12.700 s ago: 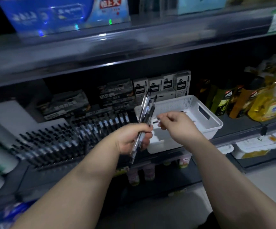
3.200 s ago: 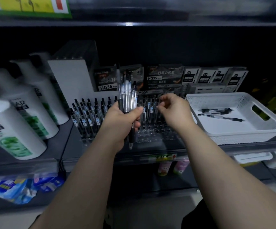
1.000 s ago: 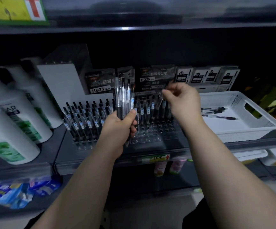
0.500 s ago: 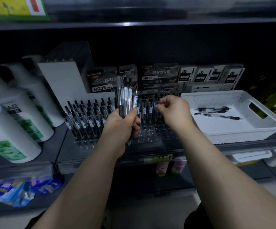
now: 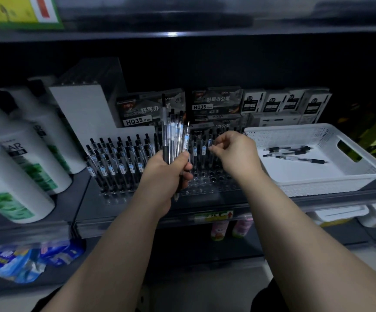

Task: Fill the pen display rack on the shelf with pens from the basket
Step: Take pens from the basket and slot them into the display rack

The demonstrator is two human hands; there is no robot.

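Observation:
My left hand [image 5: 166, 174] is shut on a bundle of several clear pens [image 5: 174, 136], held upright in front of the middle of the pen display rack [image 5: 205, 184]. Black-capped pens [image 5: 119, 158] fill the rack's left half; its front right holes are bare. My right hand [image 5: 235, 152] hovers over the rack's right part, thumb and forefinger pinched by the tops of the pens standing there, with no pen visible between them. To the right on the same shelf stands the white basket [image 5: 317, 184] with a few pens [image 5: 295, 155] lying in it.
Large white bottles [image 5: 13, 176] stand left of the rack. Behind it are a white stepped box [image 5: 81, 109], dark pen cartons [image 5: 137, 113] and small white boxes [image 5: 283, 104]. An upper shelf overhangs. Blue packets [image 5: 13, 262] lie on the lower shelf.
A second ago my right hand was raised over the rack's back right with a pen; it has since dropped onto the rack. My left hand kept the bundle in place.

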